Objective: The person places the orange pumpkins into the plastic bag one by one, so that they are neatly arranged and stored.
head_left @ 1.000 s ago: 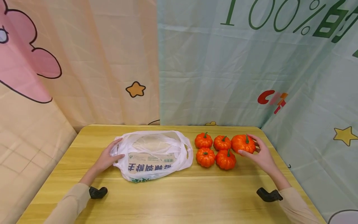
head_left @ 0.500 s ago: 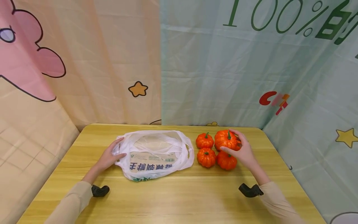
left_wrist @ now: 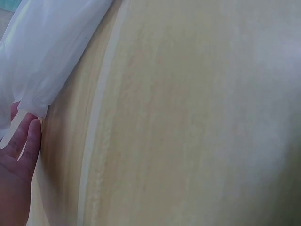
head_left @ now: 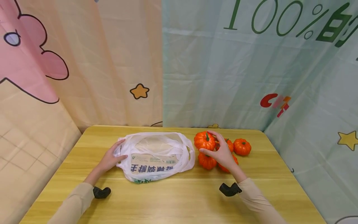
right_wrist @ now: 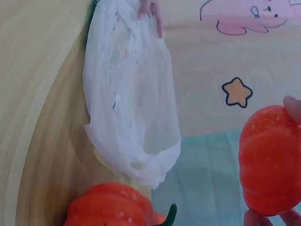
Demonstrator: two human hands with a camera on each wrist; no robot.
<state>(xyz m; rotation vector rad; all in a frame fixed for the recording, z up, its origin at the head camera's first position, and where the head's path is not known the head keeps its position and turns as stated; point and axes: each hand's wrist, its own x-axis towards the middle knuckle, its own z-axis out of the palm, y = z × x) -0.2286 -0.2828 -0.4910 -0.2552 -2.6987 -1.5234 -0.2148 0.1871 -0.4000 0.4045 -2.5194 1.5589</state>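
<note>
One pumpkin (head_left: 204, 141) clamped in my right hand (head_left: 222, 153); weak grip could drop it. Left hand (head_left: 110, 158), fingers apart, touches the bag (head_left: 183, 166); lightly supported, limp plastic could slump.

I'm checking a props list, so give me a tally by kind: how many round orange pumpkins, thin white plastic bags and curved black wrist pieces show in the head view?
Round orange pumpkins: 5
Thin white plastic bag: 1
Curved black wrist pieces: 2
Total: 8 visible; the pumpkin in the right hand may hide another.
</note>
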